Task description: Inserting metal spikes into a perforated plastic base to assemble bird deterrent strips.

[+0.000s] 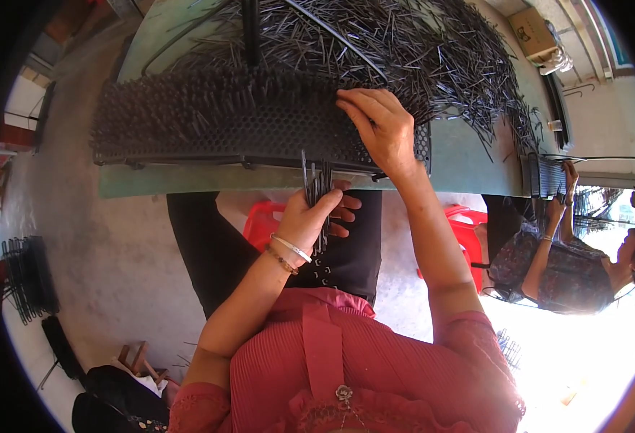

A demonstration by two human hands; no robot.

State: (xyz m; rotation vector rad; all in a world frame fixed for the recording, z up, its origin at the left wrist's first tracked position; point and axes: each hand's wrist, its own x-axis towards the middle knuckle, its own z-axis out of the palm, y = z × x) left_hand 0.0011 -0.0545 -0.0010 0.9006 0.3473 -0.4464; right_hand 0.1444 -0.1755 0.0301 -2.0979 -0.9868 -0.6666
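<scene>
My left hand (317, 209) is closed round a bundle of thin dark strips (320, 189), just in front of the table edge. The strips stand roughly upright in it, and one pale strip sticks up above the others. My right hand (382, 126) is over the right part of a long black perforated panel (274, 137), thumb and fingertips pinched together. Whatever lies between those fingertips is too small or hidden to make out. Many upright dark strips (180, 108) fill the panel's holes on the left and along its back, while bare holes show toward the front and right.
A big heap of loose dark strips (433, 43) covers the far side of the green table (462, 151). A black upright bar (250, 32) rises behind the panel. At right, another person (570, 267) handles a similar panel (543, 175). Red stools (466, 234) stand below.
</scene>
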